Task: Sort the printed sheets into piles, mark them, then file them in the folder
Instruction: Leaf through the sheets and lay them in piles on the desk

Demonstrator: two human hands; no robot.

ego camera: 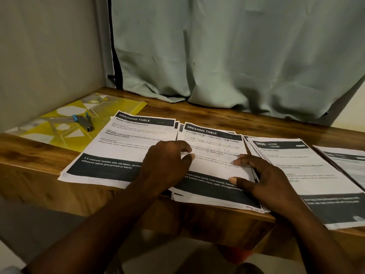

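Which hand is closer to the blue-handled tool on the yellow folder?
Left. The left hand rests on sheets right of the blue-handled tool; the right hand lies farther right.

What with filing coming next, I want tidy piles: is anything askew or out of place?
The middle pile, under the left hand and right hand, is ragged: lower sheets poke out below and reach the table front. The kitchen pile beside it is also fanned. Nothing looks torn or spilled.
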